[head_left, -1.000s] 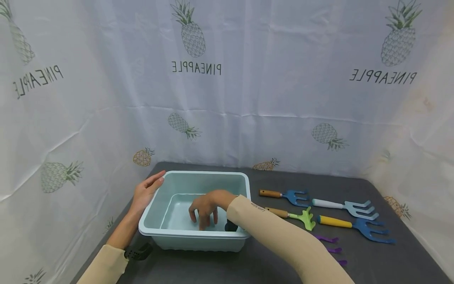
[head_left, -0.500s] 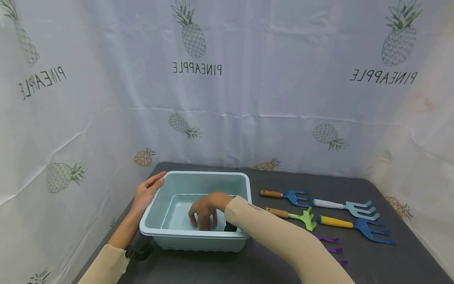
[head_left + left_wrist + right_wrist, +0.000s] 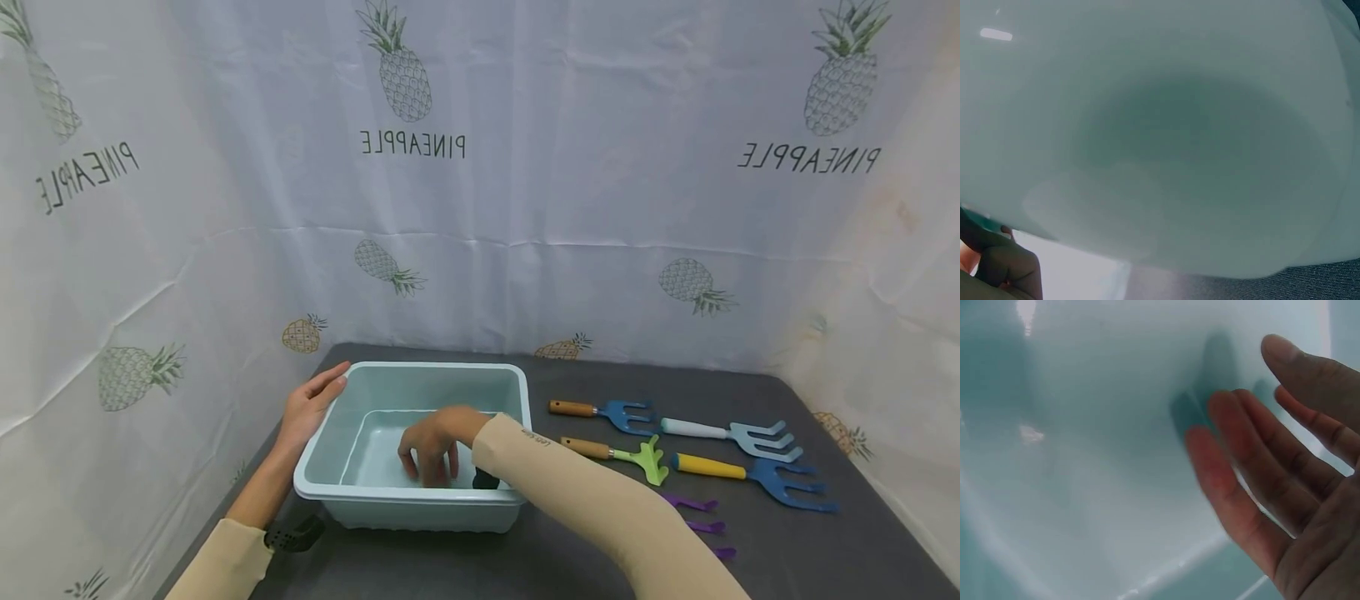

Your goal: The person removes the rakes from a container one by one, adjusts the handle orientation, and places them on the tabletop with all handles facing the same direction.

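A pale blue-green plastic basin (image 3: 442,383) stands on the dark table in the head view. At its left rim my left hand (image 3: 306,410) holds on, thumb by the edge; the left wrist view shows the basin's wall (image 3: 1166,156) close up and part of that hand (image 3: 1007,269) at the rim. Down inside the basin is my right hand (image 3: 437,442), fingers spread and pointing to the floor. In the right wrist view this hand (image 3: 1285,469) has loosely bent fingers with nothing between them, close over the basin floor (image 3: 1097,462). Fingertip contact there is unclear.
Right of the basin lie hand forks: a blue one (image 3: 600,412) with wooden handle, a green one (image 3: 622,454), a light blue one (image 3: 731,435) and a blue one with yellow handle (image 3: 750,475). Purple tines (image 3: 705,527) show beside my right sleeve (image 3: 592,500), which hides the rest.
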{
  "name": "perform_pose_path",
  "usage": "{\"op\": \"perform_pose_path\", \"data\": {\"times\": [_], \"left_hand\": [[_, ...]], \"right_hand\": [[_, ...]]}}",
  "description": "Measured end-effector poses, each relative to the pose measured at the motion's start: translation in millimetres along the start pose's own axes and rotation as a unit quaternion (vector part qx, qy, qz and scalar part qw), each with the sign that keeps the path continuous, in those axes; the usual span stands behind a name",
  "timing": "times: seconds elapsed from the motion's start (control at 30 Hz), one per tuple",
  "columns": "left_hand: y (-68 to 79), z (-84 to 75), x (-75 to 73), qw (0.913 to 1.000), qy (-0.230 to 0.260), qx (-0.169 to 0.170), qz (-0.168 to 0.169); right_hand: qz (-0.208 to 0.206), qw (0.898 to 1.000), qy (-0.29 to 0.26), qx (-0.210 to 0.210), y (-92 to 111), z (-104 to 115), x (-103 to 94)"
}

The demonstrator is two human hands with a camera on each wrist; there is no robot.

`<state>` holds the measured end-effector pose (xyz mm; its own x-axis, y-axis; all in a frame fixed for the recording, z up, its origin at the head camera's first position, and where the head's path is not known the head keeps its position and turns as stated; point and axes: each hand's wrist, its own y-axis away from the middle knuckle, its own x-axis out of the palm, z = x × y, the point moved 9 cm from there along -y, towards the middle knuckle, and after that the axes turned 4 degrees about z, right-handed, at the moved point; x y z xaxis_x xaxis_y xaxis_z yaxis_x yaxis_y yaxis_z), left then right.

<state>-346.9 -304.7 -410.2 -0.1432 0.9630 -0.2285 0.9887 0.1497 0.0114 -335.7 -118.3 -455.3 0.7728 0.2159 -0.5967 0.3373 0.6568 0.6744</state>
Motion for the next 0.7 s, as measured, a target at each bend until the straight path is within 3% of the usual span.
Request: {"op": "perform_pose_path", "data": {"times": [0.17,0.33,0.5,0.7], "left_hand": [[-0.3,-0.4,0.1,1.0000,0.001,-0.003,0.006],[-1.7,-2.1,0.7,0.9999,-0.012,-0.004,0.008],[-3.0,-7.7,0.9,0.9974,-0.068,0.019,0.015],[-4.4,-13.8,-6.9,0.9858,-0.157,0.051,0.031]], "right_hand": [[-0.019,1.000,-0.005,-0.013,4,-1,-15.5],[-0.035,0.998,-0.016,-0.040,20,0,-37.6],[-0.077,0.995,-0.001,-0.062,55,-7,-67.5],[-0.128,0.989,0.009,-0.074,112,-30,-91.3]]}}
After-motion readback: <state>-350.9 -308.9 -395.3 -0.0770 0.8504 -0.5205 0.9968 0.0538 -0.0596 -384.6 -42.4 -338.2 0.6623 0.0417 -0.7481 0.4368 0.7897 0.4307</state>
